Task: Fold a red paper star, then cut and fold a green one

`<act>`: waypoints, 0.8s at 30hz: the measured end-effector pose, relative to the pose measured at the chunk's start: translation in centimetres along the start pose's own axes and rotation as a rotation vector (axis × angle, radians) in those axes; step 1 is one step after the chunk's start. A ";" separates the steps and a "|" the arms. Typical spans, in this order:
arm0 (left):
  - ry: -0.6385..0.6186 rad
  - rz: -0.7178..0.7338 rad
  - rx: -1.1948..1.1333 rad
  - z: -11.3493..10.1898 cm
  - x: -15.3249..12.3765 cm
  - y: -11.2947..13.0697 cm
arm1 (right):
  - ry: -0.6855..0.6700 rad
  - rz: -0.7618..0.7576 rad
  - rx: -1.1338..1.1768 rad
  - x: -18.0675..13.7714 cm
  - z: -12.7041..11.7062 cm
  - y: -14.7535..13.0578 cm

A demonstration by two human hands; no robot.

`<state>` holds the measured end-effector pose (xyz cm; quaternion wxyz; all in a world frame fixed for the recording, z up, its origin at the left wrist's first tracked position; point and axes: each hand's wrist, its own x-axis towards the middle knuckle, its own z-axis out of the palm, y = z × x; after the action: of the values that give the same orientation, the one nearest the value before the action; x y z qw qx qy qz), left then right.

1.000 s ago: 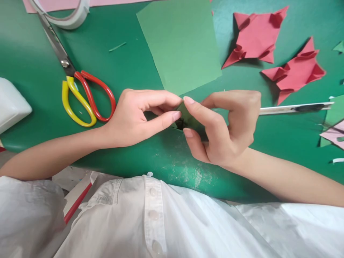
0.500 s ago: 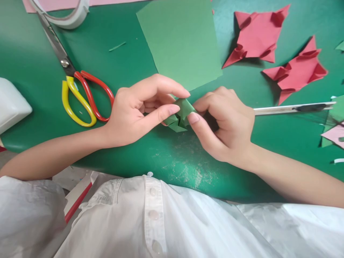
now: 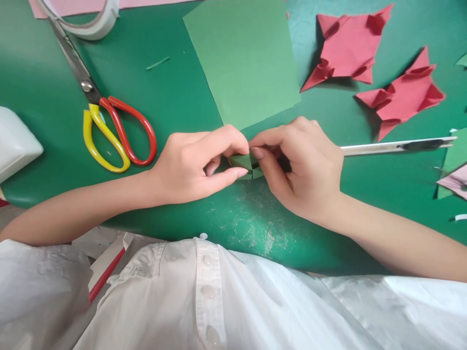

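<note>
A small folded green paper piece (image 3: 245, 164) sits just above the green table (image 3: 175, 102), pinched from both sides. My left hand (image 3: 197, 163) grips its left end between thumb and forefinger, fingers closed. My right hand (image 3: 301, 167) pinches its right end, fingers curled, and covers most of the piece. A flat light green paper sheet (image 3: 244, 58) lies just beyond both hands.
Scissors with red and yellow handles (image 3: 109, 129) lie at the left, a tape roll (image 3: 91, 22) behind them. Two folded red paper shapes (image 3: 345, 46) (image 3: 404, 95) rest at the far right. A long thin stick (image 3: 394, 146) extends right. A white object (image 3: 14, 141) is at the left edge.
Both hands turned and refolded the green piece; it is now flatter and lower, and my fingers have closed tighter over it.
</note>
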<state>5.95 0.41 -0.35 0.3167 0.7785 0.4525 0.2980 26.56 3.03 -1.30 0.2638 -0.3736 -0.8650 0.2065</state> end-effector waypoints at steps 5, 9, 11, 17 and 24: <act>-0.008 0.065 0.314 0.5 -0.5 0.1 | -0.015 -0.126 -0.248 -0.4 0.5 0.2; -0.015 0.083 0.440 0.7 -0.9 0.1 | 0.036 -0.127 -0.329 -0.6 0.6 -0.1; -0.009 0.104 0.471 0.8 -1.0 0.1 | 0.128 -0.154 -0.330 -0.6 0.5 -0.3; 0.028 0.127 0.478 0.9 -1.1 0.0 | 0.175 -0.359 -0.348 -0.8 0.5 -0.3; 0.047 0.176 0.460 0.7 -1.1 -0.2 | 0.031 -0.254 -0.337 -1.3 0.4 -0.5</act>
<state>5.95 -0.63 -1.09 0.0932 0.8594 0.4463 0.2314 26.83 1.68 -1.70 0.2348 -0.3037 -0.9232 0.0182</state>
